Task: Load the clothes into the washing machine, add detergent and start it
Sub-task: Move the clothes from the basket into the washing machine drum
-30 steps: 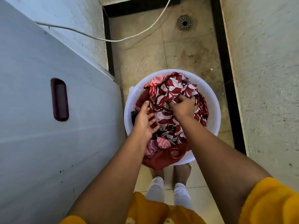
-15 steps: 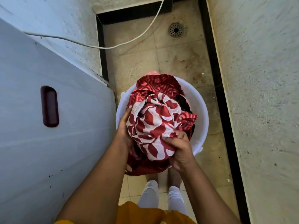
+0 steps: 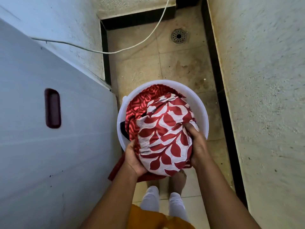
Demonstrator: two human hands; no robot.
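Head view, and we're in the loading step. The left hand (image 3: 134,160) cups the bundle (image 3: 165,139) from below at lower centre of the frame. The right hand (image 3: 198,147) has its fingers dug into the cloth on the bundle's right side. So the hands sit apart, both clamped on the same red-and-white leaf print, with the wad held over the near rim of the basin (image 3: 203,111).

Nothing is in the machine that we can see. We take the pale panel filling the left of the frame for the washer (image 3: 49,162), but its opening is out of sight.

By our reckoning, the next move is to swing the wad left towards the washer. We'd keep both hands tight and gather the red cloth (image 3: 116,168) trailing below the left hand so it doesn't drag or drop.

Now the count:
- Hands: two.
- Basin: one.
- Bundle in hand: one.
- Zigzag cloth (image 3: 140,104) in the basin's upper left: one.
- Dark scrap (image 3: 123,129) at the basin's left wall: one.
- Trailing red cloth: one, and we cannot tell whether it belongs to the bundle.
- Recess (image 3: 52,108) in the panel: one.
- Cable (image 3: 145,41) crossing the top of the frame: one.
- Drain (image 3: 179,36) at upper right of centre: one.
- Detergent: none in sight.
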